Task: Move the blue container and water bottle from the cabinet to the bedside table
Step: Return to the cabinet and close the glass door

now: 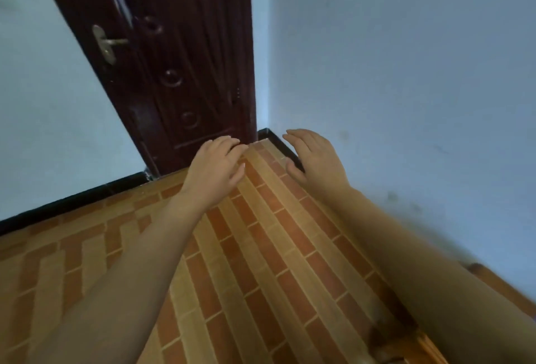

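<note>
1. Left hand (216,166): stretched forward, palm down, fingers loosely bent and slightly spread; it holds nothing and touches nothing.
2. Right hand (316,158): level with the left and apart from it, palm down, fingers nearly straight, thumb held away from them; it holds nothing.
3. Blue container and water bottle: neither lies within the view, so their place cannot be told.
4. Dark reddish-brown panelled door (179,59): stands beyond the left hand's fingertips, its face embossed with round bosses.
5. Brass-coloured lever handle (107,44): fixed near the door's left edge, on an oblong plate.
6. Pale blue painted wall (406,59): runs on either side of the door and meets it at the corner between the two hands.
7. Black skirting strip (72,198): runs along the foot of the wall on both sides of the corner.
8. Brick-patterned floor of orange and tan strips (261,247): lies beneath both forearms.
9. Brown wooden edge (499,285): shows at lower right beside the wall, blurred.
</note>
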`<action>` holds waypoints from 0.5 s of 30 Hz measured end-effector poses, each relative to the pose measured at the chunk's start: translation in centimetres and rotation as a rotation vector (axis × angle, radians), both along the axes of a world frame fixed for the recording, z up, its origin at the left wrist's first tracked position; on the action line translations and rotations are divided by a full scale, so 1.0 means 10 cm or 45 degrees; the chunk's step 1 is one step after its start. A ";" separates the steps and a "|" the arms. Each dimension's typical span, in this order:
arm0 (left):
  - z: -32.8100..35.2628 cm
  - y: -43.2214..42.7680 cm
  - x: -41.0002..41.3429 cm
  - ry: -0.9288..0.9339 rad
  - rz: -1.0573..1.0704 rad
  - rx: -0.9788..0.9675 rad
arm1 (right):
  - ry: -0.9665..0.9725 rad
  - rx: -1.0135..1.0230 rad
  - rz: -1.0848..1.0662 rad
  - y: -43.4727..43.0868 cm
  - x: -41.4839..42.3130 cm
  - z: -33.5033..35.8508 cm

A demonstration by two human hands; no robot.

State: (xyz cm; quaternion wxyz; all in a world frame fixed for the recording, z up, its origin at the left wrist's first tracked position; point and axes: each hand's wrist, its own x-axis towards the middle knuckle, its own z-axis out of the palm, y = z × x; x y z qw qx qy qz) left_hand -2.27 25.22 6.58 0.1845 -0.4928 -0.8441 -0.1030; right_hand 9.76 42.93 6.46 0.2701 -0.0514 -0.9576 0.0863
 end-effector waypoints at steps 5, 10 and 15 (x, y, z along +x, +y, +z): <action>0.03 -0.86 -0.30 0.009 0.318 0.069 | 0.042 -0.020 0.285 -0.68 -0.75 0.01; 0.02 -1.61 -0.34 0.033 0.687 0.029 | 0.009 -0.008 0.583 -1.32 -1.33 0.01; 0.00 -2.20 -0.24 -0.009 1.040 0.087 | -0.025 0.041 0.917 -1.87 -1.80 0.01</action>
